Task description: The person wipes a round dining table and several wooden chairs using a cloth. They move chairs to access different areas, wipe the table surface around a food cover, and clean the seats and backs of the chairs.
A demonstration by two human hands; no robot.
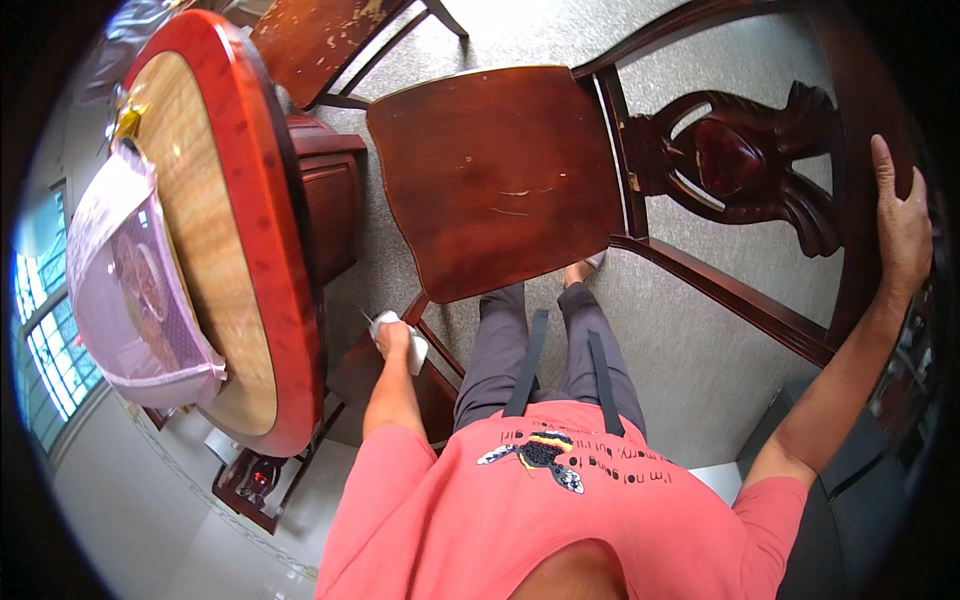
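Observation:
A dark red-brown wooden chair (500,180) stands in front of me, its carved backrest (730,160) toward my right. My right hand (905,225) grips the top rail at the far right, though some of its fingers are hidden. Pale scratches and small chips mark the seat. Low on my left, my left hand (393,342) is closed around a crumpled white cloth (416,350). This hand is beside the near left corner of the seat, above another dark wooden piece (425,400).
To the left stands a round table (235,240) with a red rim and wood-toned top, carrying a pink mesh food cover (150,290). Another worn wooden chair (315,45) is at the back. A dark grey box-like object (870,500) is at the lower right.

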